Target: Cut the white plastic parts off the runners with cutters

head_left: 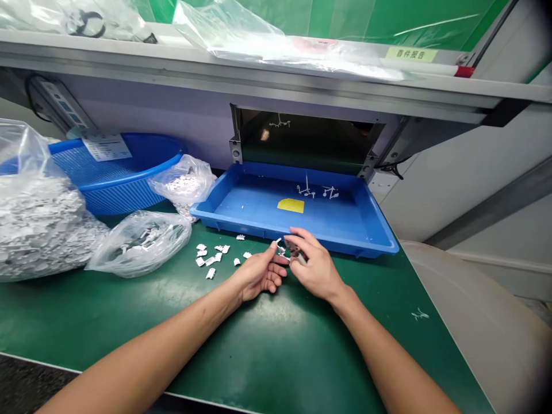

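My left hand pinches a white plastic sprue between thumb and forefinger, just in front of the blue tray. Close beside it, my right hand is closed around what look like small cutting nippers, mostly hidden by the fingers. Their head is at the sprue; whether the blades touch it I cannot tell. Several small white plastic parts lie scattered on the green table to the left of my hands. More white sprues rest inside the blue tray.
To the left stand a large bag of white parts, an open clear bag, a smaller bag and a blue basket. Behind the tray, a dark opening holds another sprue. A metal shelf crosses above. A white scrap lies at right.
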{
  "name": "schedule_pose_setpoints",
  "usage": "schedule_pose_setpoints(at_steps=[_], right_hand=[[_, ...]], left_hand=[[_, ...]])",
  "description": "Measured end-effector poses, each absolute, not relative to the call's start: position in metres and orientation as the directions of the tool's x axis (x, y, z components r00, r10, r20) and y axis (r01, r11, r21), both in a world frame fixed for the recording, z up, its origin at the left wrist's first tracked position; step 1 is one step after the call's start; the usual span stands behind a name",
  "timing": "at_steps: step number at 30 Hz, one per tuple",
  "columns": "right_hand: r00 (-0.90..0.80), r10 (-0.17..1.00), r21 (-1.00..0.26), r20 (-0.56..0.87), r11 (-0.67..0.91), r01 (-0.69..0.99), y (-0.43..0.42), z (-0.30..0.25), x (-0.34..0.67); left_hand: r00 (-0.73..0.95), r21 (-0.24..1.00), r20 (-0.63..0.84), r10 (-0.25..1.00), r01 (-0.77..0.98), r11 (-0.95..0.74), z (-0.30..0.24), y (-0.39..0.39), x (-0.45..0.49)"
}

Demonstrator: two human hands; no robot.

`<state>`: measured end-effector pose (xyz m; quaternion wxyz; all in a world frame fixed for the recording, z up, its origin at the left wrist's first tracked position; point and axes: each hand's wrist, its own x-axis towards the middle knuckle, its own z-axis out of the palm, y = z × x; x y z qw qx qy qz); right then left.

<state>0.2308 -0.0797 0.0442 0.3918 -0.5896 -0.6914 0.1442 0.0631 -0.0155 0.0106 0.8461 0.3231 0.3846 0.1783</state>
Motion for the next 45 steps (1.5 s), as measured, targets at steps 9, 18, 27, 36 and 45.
schedule_pose_setpoints(at_steps=[9, 18, 27, 36, 45], right_hand=[[-0.118, 0.94, -0.545, 0.321, 0.285, 0.788, -0.085, 0.029, 0.215], [-0.003, 0.961, -0.708, 0.277, 0.206, 0.676, -0.096, 0.024, 0.212], [-0.064, 0.952, -0.736, 0.298, 0.272, 0.62, -0.12, 0.043, 0.209], [-0.17, 0.946, -0.428, 0.276, 0.279, 0.86, -0.124, 0.052, 0.217], [-0.152, 0.952, -0.436, 0.267, 0.26, 0.861, -0.124, 0.05, 0.212]], left_hand=[[0.592, 0.702, -0.47, 0.655, -0.199, 0.684, 0.004, -0.02, 0.082], [0.516, 0.782, -0.406, 0.754, -0.231, 0.579, 0.007, -0.042, 0.078], [0.382, 0.913, -0.212, 0.9, -0.25, 0.321, 0.026, -0.074, 0.054], [0.313, 0.987, 0.094, 0.945, 0.091, -0.129, 0.066, -0.094, 0.016], [0.352, 0.981, 0.117, 0.929, 0.107, -0.164, 0.061, -0.102, 0.018]])
